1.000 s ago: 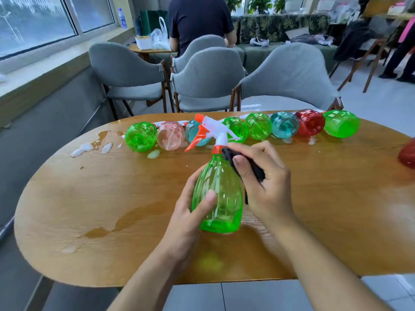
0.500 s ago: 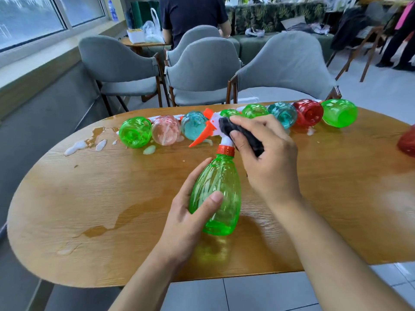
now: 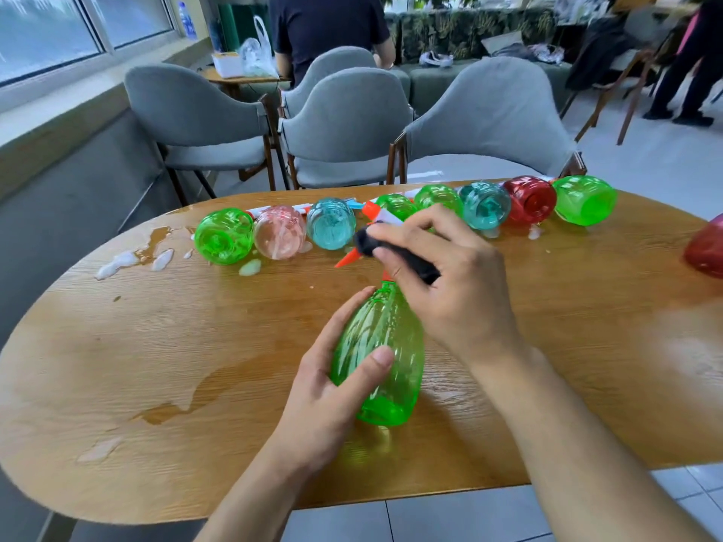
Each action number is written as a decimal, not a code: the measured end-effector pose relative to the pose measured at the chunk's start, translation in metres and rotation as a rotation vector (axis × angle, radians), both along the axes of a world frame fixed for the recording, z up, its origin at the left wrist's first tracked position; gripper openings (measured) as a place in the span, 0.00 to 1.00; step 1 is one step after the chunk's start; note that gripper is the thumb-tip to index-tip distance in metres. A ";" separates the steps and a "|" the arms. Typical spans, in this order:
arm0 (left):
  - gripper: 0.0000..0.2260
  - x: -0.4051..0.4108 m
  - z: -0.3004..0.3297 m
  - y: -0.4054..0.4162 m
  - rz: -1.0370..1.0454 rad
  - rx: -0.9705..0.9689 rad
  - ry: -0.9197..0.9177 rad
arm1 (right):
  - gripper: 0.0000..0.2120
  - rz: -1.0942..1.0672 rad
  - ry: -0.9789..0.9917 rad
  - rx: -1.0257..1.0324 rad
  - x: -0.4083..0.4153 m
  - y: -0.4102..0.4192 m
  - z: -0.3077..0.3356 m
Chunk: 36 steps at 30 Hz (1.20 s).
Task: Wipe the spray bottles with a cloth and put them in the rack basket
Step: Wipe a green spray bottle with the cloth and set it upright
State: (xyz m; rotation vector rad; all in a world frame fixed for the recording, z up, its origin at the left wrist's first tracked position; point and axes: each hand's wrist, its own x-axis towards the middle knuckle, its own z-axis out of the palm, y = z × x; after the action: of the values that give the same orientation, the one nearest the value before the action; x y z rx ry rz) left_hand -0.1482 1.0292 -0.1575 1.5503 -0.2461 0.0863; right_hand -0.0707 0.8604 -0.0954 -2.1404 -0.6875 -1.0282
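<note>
The oval wooden table [image 3: 156,365] takes up most of what I can see, and it is wet: a dark film of water runs across its near left part [image 3: 203,389], and white foam patches [image 3: 125,262] sit at the far left edge. That is the first worry. A bottle set down there would pick the wet straight back up, and a slick surface lets things slide.

Along the far side lies a row of spray bottles [image 3: 485,205] on their sides, touching or just beside each other, with small foam blobs under them. They are round and could roll if knocked; a red bottle [image 3: 706,250] lies apart at the right edge, cut off by the frame. I see no rack basket from here.

Nearer, the green spray bottle [image 3: 381,357] is held tilted above the table, nozzle pointing far. The left hand [image 3: 324,389] grips its body, thumb curled across the front. If the plastic is wet, I'd say that hold could slip.

The right hand [image 3: 450,275] is curled round a dark cloth [image 3: 395,254] and presses it on the trigger head. Its orange trigger [image 3: 346,260] pokes out beside the cloth; squeezing there could fire spray over the row.
</note>
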 end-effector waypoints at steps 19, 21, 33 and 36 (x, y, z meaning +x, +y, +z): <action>0.26 0.003 0.002 0.006 0.040 0.046 -0.049 | 0.10 0.108 0.084 -0.116 -0.001 -0.008 0.002; 0.26 0.003 0.003 0.007 0.036 0.050 -0.053 | 0.10 0.048 0.059 -0.058 0.001 -0.009 0.001; 0.27 0.005 0.000 0.007 -0.036 0.036 0.013 | 0.10 -0.084 0.141 0.215 0.016 -0.018 -0.005; 0.29 0.003 0.000 0.004 -0.097 0.065 0.025 | 0.09 -0.010 0.191 0.348 0.018 -0.023 0.006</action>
State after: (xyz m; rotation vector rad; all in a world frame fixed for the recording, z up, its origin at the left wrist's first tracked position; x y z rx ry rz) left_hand -0.1456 1.0328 -0.1573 1.6002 -0.3063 -0.0176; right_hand -0.0523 0.8371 -0.0894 -1.9060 -0.3754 -0.8621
